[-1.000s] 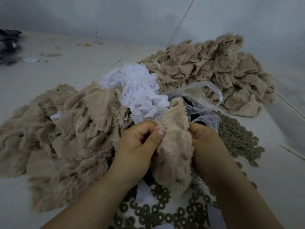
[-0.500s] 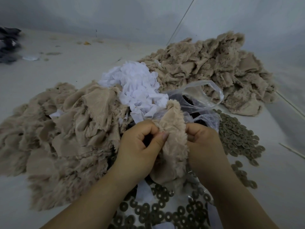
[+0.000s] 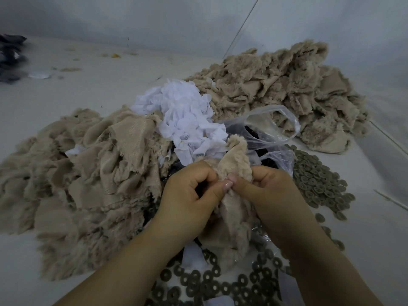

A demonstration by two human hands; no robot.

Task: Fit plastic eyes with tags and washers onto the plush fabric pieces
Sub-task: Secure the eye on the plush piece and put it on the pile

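Sprawling across the left of the frame is lying one plush heap [image 3: 72,186], and a second heap [image 3: 287,93] is sitting at upper right. White tags [image 3: 183,120] are piling up between them at centre, with a clear bag [image 3: 271,133] just right of those. Washers [image 3: 320,182] are spreading along the right edge and rings [image 3: 212,281] along the bottom. Both hands are meeting at centre on a plush piece [image 3: 234,168], which is rising between them. The left hand [image 3: 189,199] is pinching it, fingers curled, thumb pressing the fabric. The right hand [image 3: 269,195] is gripping its other side, thumb tip touching the left thumb.
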